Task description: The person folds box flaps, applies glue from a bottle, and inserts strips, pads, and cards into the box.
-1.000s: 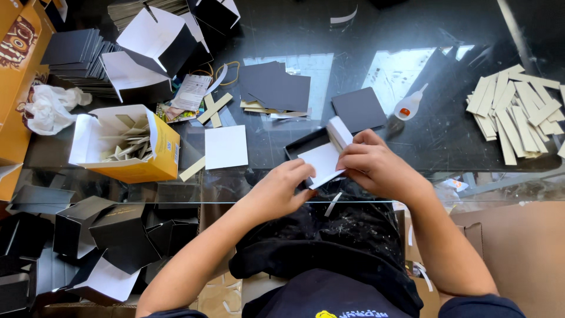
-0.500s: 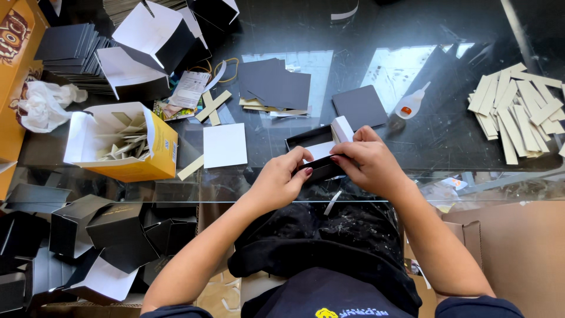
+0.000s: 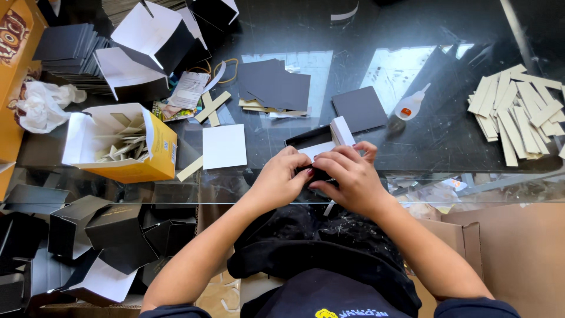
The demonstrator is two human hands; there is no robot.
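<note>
Both my hands meet at the near edge of a dark glass table, folding a small black box with a white inside (image 3: 321, 144). My left hand (image 3: 279, 179) pinches its near left side. My right hand (image 3: 347, 176) presses down on its near right side, fingers curled over the card. The box's far wall and a white flap stick up beyond my fingers. A dark grey square card (image 3: 360, 108) lies just behind it, and a small glue bottle (image 3: 410, 105) lies to the right of that card.
A white square card (image 3: 224, 146) lies left of my hands. An orange box of beige strips (image 3: 126, 144) stands further left. Dark card sheets (image 3: 275, 87) lie behind. Beige strips (image 3: 518, 112) are spread at the right. Finished black boxes (image 3: 112, 232) sit below the table's left edge.
My hands have drawn closer together over the small box, and the white panel seen between them earlier is now mostly covered by my fingers.
</note>
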